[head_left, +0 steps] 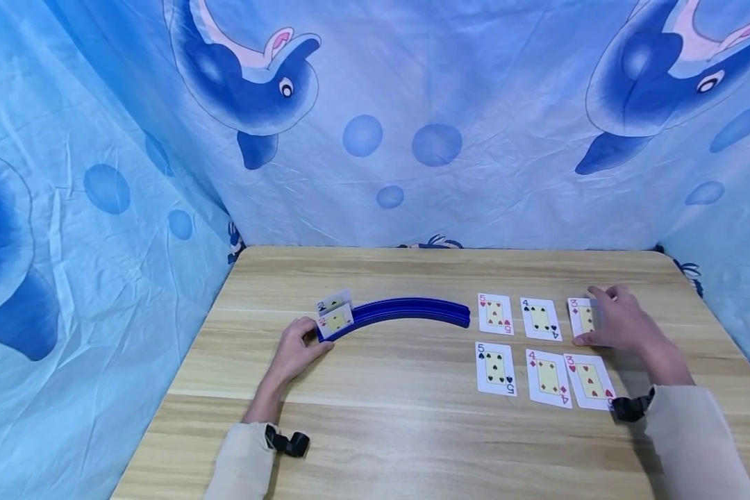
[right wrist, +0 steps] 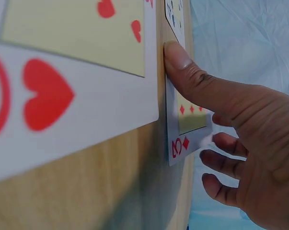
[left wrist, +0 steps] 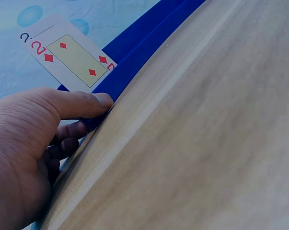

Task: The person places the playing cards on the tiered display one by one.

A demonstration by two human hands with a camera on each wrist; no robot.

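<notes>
A curved blue card holder [head_left: 412,310] lies across the middle of the wooden table [head_left: 381,430]. At its left end stand two cards; the front one is the two of diamonds [left wrist: 72,55]. My left hand [head_left: 317,338] grips that end, thumb along the front of the holder [left wrist: 139,52] and fingers curled behind it. My right hand [head_left: 600,319] sits on the three of diamonds [head_left: 580,316] at the right end of the far row. Its thumb [right wrist: 182,64] presses the card's near edge [right wrist: 190,120] and the fingers curl at the far edge.
Beside the holder lie the five of hearts [head_left: 495,314] and four of spades [head_left: 540,318]; the near row has the five of spades [head_left: 496,369], four of diamonds [head_left: 547,378] and three of hearts [head_left: 589,380]. Blue dolphin cloth [head_left: 412,139] walls the table's back and sides.
</notes>
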